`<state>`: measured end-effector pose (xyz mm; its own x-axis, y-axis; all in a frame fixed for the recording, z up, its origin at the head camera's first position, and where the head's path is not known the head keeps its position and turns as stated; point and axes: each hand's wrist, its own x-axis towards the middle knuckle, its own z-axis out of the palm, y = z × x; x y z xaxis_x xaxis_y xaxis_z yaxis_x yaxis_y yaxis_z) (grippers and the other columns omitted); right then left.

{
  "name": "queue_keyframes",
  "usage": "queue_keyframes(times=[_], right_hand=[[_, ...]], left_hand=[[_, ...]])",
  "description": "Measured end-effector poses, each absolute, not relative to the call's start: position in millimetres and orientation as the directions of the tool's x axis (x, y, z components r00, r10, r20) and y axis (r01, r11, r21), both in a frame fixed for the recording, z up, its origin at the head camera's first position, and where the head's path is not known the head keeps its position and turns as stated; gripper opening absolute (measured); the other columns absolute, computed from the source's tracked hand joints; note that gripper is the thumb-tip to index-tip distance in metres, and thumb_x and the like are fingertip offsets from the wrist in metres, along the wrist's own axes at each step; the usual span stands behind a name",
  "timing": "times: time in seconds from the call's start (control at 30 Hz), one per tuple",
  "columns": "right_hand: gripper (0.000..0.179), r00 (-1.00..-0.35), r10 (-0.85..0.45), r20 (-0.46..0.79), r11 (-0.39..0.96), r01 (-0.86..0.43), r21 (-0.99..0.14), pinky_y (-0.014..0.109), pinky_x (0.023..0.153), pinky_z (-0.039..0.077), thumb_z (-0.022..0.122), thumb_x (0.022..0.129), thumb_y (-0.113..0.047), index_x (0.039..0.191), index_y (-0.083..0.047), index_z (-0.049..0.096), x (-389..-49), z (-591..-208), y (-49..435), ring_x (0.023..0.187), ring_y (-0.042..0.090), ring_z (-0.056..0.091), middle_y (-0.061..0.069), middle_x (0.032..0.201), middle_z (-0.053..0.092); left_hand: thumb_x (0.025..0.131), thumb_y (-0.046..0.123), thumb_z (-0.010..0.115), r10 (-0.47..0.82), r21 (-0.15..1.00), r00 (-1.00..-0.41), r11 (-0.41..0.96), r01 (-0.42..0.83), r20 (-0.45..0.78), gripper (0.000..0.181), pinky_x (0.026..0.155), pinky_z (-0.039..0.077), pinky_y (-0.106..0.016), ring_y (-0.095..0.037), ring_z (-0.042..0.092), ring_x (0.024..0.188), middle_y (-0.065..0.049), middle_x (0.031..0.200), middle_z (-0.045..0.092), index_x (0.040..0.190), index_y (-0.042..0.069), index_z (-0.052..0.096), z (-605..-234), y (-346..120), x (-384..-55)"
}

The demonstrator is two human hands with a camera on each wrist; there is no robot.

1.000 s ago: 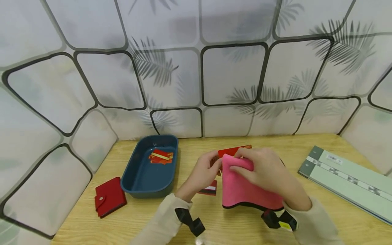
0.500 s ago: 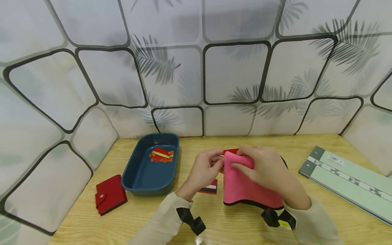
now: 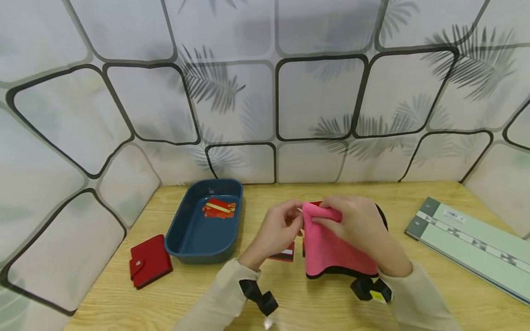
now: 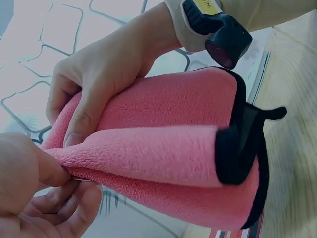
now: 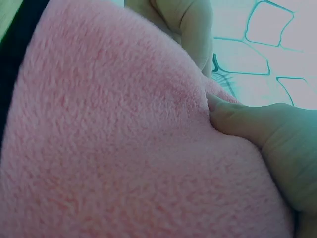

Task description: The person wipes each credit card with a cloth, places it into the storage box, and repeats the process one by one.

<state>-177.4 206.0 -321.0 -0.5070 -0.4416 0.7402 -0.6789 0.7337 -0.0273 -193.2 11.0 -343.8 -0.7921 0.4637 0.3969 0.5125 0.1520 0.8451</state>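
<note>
A pink plush cloth (image 3: pixel 337 255) with black edging is folded over a red card (image 3: pixel 316 203), of which a thin strip shows at the back. My right hand (image 3: pixel 362 225) grips the cloth, its thumb pressing into the pile in the right wrist view. At the cloth's left corner, my left hand (image 3: pixel 276 232) pinches the card's end; a thin edge shows between its fingers in the left wrist view. Most of that card is hidden by cloth and fingers. On the table below lies a striped red bank card (image 3: pixel 285 253), with part of another red piece beside the cloth.
To the left stands a blue tray (image 3: pixel 175 230) holding several red and gold cards (image 3: pixel 219 208). A red snap wallet (image 3: pixel 150 262) lies left of it. A pale green folder-like item (image 3: pixel 468 241) is at the right. A patterned curtain (image 3: pixel 319 101) closes off the back.
The cloth has shifted up and over the red card, so less of the card shows. My right hand has slid slightly left towards my left hand, which keeps its pinch.
</note>
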Motion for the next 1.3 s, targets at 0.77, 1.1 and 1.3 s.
queue_keyframes(times=[0.77,1.1,1.3], right_hand=[[0.027,-0.817,-0.269,0.51,0.887,-0.416,-0.199,0.025,0.049,0.035,0.086,0.07,-0.033,0.081,-0.019,0.066,-169,-314,217,0.054,0.01,0.045,-0.006,0.061,0.056],[0.026,-0.709,-0.202,0.675,0.944,-0.324,-0.058,0.032,0.042,0.033,0.085,0.07,-0.026,0.082,-0.015,0.065,-175,-307,235,0.046,0.022,0.045,0.002,0.055,0.054],[0.024,-0.671,-0.172,0.722,0.952,-0.3,-0.052,0.032,0.042,0.031,0.083,0.072,-0.02,0.083,-0.011,0.065,-176,-306,246,0.044,0.021,0.04,0.003,0.051,0.05]], left_hand=[[0.094,0.0,0.054,0.45,0.894,-0.843,0.183,0.409,0.294,0.014,0.054,0.049,-0.022,-0.014,0.056,0.057,-0.02,0.083,0.066,0.108,-0.002,0.058,-349,1,-193],[0.093,-0.002,0.053,0.399,0.923,-0.872,0.131,0.361,0.285,0.017,0.052,0.052,-0.028,-0.022,0.057,0.054,-0.024,0.084,0.062,0.11,-0.005,0.056,-340,-9,-203],[0.092,-0.003,0.055,0.348,0.924,-0.889,0.129,0.361,0.298,0.021,0.051,0.055,-0.031,-0.02,0.059,0.053,-0.026,0.087,0.065,0.113,-0.006,0.058,-336,-13,-203]])
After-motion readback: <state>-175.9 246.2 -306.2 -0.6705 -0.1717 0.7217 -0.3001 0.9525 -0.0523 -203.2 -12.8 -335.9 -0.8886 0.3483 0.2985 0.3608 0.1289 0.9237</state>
